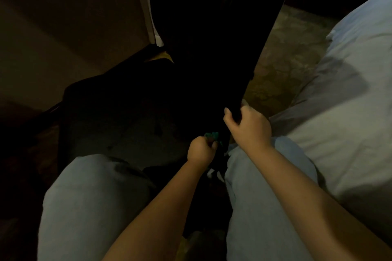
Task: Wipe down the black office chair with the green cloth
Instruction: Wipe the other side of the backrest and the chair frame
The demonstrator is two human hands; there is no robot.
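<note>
Right hand has fingers curled round the near edge of the black office chair, probably to steady it, while left hand grips the bunched green cloth just beside that edge, apparently mid-wipe, though contact is too dark to confirm.

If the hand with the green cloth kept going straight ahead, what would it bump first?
Probably the black chair, right beyond the green cloth that the left hand grips; it is too dark to judge the gap.

Left hand, right hand, fingers curled.
</note>
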